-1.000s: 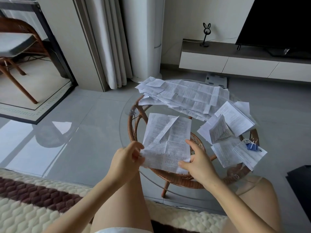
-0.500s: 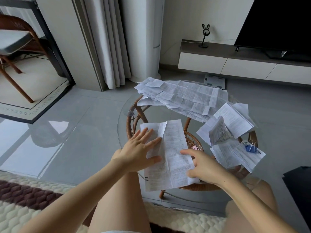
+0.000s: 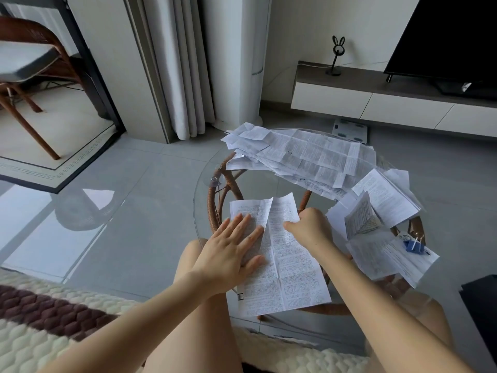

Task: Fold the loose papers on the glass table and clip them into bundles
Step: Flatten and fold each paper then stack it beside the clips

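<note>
A printed sheet (image 3: 290,270) lies on the near part of the round glass worktop (image 3: 200,211), between the two arms. It has a long crease down its middle, and its near edge reaches the near rim of the glass. The left grip (image 3: 231,249), a bare hand, is flat with its fingers straight and a little spread, and it presses on the left half of the sheet. The right grip (image 3: 309,228) is at the far right edge of the same sheet. Its fingers are curled closed on this edge and its thumb lies on the paper, pointing to the crease.

A big pile of loose papers (image 3: 304,157) covers the far side of the worktop. On the right side lie several folded papers (image 3: 382,200), one half open like a tent. Near them, a blue binder clip (image 3: 411,247) sits on a bundle at the right edge. A rattan base (image 3: 228,184) shows through the glass.
</note>
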Available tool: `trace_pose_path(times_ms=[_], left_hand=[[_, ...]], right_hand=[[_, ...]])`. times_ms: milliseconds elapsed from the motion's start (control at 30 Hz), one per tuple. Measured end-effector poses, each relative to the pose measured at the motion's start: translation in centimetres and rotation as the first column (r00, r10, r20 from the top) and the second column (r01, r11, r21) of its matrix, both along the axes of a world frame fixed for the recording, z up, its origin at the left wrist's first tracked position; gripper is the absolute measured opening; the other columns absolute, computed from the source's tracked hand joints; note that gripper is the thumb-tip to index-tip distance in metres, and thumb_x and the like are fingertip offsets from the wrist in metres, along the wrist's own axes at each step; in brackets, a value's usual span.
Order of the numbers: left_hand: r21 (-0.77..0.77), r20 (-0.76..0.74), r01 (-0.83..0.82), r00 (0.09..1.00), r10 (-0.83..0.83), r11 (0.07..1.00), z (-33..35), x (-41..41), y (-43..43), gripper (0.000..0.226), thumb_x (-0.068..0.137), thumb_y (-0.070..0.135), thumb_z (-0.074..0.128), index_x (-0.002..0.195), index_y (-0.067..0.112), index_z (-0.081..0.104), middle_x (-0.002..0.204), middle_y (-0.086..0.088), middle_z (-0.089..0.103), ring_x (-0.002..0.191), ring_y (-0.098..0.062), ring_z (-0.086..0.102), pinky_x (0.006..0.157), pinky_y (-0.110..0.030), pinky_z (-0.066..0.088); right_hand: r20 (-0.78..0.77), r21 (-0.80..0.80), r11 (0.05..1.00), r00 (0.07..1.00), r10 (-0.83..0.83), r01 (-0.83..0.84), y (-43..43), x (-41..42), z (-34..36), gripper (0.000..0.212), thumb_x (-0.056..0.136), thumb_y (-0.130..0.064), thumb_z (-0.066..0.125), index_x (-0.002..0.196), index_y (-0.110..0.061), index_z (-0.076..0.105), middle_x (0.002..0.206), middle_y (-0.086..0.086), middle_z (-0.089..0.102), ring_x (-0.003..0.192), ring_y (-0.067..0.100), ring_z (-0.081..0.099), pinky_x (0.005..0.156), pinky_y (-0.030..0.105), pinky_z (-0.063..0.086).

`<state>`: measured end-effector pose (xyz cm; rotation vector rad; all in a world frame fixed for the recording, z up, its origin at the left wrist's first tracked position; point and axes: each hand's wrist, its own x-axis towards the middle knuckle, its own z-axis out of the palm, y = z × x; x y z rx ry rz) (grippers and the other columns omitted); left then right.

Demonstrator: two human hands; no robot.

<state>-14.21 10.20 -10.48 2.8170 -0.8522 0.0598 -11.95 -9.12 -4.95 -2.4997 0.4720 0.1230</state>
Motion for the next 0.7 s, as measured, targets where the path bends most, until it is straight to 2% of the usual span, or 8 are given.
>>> trace_pose_path(times_ms=[167,300,433,500,600,700], left_hand=[[-0.035,0.042,0.003,0.999,-0.002,0.999,-0.3,-0.1,0.0,0.062,0.097,0.062,0.018,0.144,0.025,0.036,0.15,-0.012,0.035,0.142,-0.028,0.025,0.116,-0.039,0.009],[-0.081,0.093,0.049,0.995,-0.042,0.995,-0.3,-0.1,0.3,0.056,0.098,0.055,0.026,0.145,0.026,0.038,0.152,-0.01,0.032,0.144,-0.028,0.019,0.117,-0.043,0.007],[-0.108,0.109,0.143,0.985,-0.131,0.984,0.5,0.3,0.3,0.058,0.099,0.054,0.022,0.147,0.022,0.034,0.154,0.0,0.026,0.146,-0.022,0.012,0.119,-0.041,0.001],[-0.128,0.082,0.133,0.989,-0.123,0.983,1.1,0.7,-0.5,0.063,0.098,0.057,0.017,0.146,0.021,0.036,0.154,0.002,0.025,0.146,-0.019,0.01,0.12,-0.039,0.001],[-0.103,0.063,0.066,0.996,-0.06,0.993,1.0,1.1,-1.9,0.072,0.095,0.058,0.006,0.146,0.016,0.035,0.155,-0.003,0.022,0.146,-0.019,0.005,0.119,-0.034,-0.005],[-0.08,0.073,0.026,0.997,-0.02,0.996,0.2,1.0,-2.4,0.077,0.096,0.057,0.001,0.143,0.011,0.041,0.151,-0.012,0.032,0.143,-0.023,0.01,0.118,-0.036,-0.003]], right_hand=[[0.025,-0.098,0.995,0.999,0.027,-0.024,0.0,0.0,-0.2,0.053,0.084,-0.02,0.068,0.053,-0.011,0.027,0.053,-0.001,0.029,0.047,0.012,0.026,0.043,0.026,0.017],[0.035,-0.104,0.993,0.998,0.061,-0.057,0.0,0.0,0.0,0.056,0.083,-0.023,0.071,0.053,-0.012,0.024,0.051,-0.002,0.026,0.046,0.013,0.024,0.043,0.026,0.017],[0.051,-0.111,0.989,0.994,0.101,-0.094,0.0,0.0,-0.1,0.058,0.081,-0.026,0.072,0.053,-0.016,0.021,0.051,-0.004,0.023,0.049,0.016,0.024,0.044,0.028,0.015],[0.064,-0.129,0.985,0.99,0.127,-0.118,0.0,0.0,-0.2,0.059,0.081,-0.026,0.071,0.055,-0.019,0.019,0.054,-0.007,0.02,0.056,0.019,0.029,0.044,0.024,0.015],[0.072,-0.138,0.981,0.987,0.144,-0.133,0.0,0.0,-0.3,0.057,0.081,-0.028,0.072,0.053,-0.016,0.025,0.051,-0.005,0.026,0.048,0.013,0.027,0.043,0.026,0.018],[0.08,-0.123,0.982,0.985,0.155,-0.145,-0.2,0.1,-0.6,0.056,0.08,-0.028,0.073,0.052,-0.013,0.026,0.05,-0.004,0.026,0.047,0.011,0.024,0.044,0.026,0.017]])
